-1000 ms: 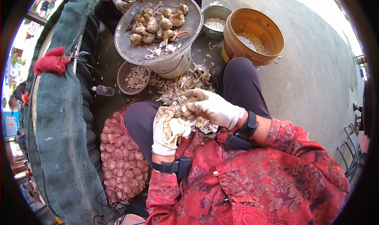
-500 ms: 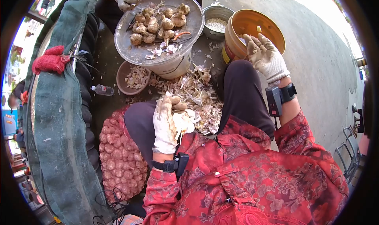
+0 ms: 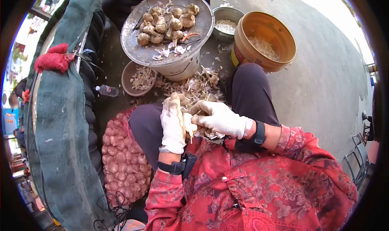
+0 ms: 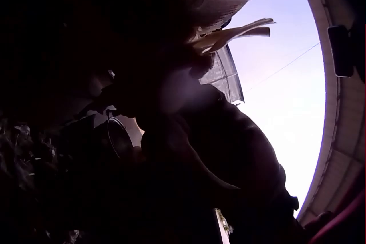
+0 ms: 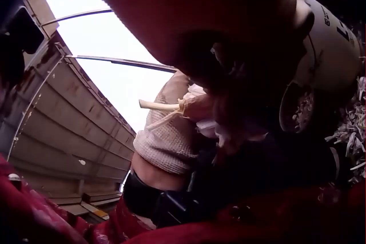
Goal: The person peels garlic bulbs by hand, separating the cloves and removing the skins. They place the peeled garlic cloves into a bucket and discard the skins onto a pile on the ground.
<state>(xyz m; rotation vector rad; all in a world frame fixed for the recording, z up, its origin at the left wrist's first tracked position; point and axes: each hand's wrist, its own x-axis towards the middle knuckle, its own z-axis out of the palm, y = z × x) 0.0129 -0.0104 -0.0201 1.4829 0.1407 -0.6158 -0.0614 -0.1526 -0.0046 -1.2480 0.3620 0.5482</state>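
Both hands wear white knit gloves with soiled fingers and meet over the lap. My left hand holds a partly peeled garlic bulb against its palm. From the right, my right hand pinches at the same bulb with thumb and fingers. In the right wrist view the bulb's pale stalk sticks out beside the left glove, with loose papery skin around it. The left wrist view is mostly dark, with the stalk showing against the sky.
A lidded bucket bears several unpeeled bulbs. Right of it stand an orange bucket and a metal pot, both with pale cloves. A bowl, skins, a bottle and a mesh sack of garlic lie nearer.
My right hand went from the bulb out over the orange bucket, where a clove was in the air, and came back to the bulb. My left hand kept the bulb over the lap.
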